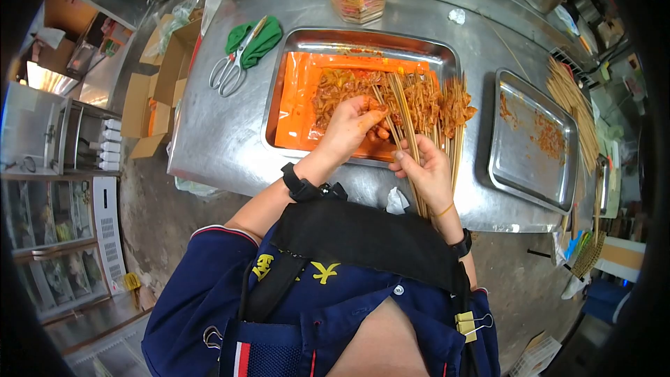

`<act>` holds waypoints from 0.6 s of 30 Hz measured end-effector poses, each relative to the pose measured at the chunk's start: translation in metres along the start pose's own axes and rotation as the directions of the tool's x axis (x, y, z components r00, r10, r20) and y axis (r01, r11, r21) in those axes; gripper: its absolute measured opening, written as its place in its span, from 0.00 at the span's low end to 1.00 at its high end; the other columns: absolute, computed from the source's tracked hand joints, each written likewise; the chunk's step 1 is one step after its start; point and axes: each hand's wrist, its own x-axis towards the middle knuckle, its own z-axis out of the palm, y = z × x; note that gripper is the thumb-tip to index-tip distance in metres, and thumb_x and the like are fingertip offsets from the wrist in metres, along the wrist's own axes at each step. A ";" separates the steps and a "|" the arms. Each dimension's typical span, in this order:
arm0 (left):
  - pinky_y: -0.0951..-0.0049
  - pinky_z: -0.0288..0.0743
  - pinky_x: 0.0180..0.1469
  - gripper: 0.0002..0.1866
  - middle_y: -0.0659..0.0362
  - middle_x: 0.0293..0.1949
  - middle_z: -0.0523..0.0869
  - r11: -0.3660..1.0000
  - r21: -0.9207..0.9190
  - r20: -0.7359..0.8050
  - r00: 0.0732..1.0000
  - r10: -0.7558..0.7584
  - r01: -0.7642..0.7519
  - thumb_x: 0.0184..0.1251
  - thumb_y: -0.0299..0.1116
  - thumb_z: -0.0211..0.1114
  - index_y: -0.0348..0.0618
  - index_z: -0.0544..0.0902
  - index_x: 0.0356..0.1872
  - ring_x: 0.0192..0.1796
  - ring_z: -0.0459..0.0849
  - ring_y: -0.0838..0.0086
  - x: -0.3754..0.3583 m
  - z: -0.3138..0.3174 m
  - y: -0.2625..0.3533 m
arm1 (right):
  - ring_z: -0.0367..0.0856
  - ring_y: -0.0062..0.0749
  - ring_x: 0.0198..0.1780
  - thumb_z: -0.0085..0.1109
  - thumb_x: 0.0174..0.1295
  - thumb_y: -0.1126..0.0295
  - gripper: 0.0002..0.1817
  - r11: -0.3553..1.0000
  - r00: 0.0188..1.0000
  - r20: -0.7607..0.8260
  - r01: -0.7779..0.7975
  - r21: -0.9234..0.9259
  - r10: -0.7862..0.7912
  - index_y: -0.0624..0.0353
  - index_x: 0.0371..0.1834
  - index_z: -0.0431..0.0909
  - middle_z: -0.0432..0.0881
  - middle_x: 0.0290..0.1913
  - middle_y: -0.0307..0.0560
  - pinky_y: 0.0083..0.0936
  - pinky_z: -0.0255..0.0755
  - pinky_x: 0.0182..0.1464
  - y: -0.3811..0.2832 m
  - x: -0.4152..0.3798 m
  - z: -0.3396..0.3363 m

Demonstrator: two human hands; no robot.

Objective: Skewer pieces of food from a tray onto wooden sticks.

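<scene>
Bamboo skewers (403, 108) stand in a bundle in my right hand (427, 171), thumb and fingers closed round them, blunt ends toward my body. One thinner skewer leans apart from the bundle toward my left hand (352, 126). The left fingers, stained orange with sauce, are curled together beside that skewer; what they pinch is hidden. Beneath both hands lies a steel tray (276, 108) with an orange plastic sheet (299, 94) in it. On the sheet sits a heap of sauced meat slices (335, 87). Loaded skewers of meat (455, 108) are lined up at the tray's right side.
Scissors (234, 66) rest on a green cloth (262, 42) at left. A clear container (357, 0) stands behind the tray. At right are a sauce-smeared steel tray (516, 146) and loose bamboo skewers (569, 98). Crumpled tissue (397, 201) lies near the front table edge.
</scene>
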 end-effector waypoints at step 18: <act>0.62 0.73 0.36 0.15 0.48 0.29 0.81 0.117 0.990 -0.089 0.986 0.143 0.072 0.47 0.33 0.66 0.39 0.78 0.37 0.33 0.80 0.54 -0.014 -0.027 0.008 | 0.79 0.19 0.26 0.56 0.57 0.77 0.05 0.998 1.000 -0.020 -0.022 0.059 0.023 0.62 0.35 0.71 0.77 0.28 0.39 0.13 0.73 0.25 -0.002 0.003 -0.001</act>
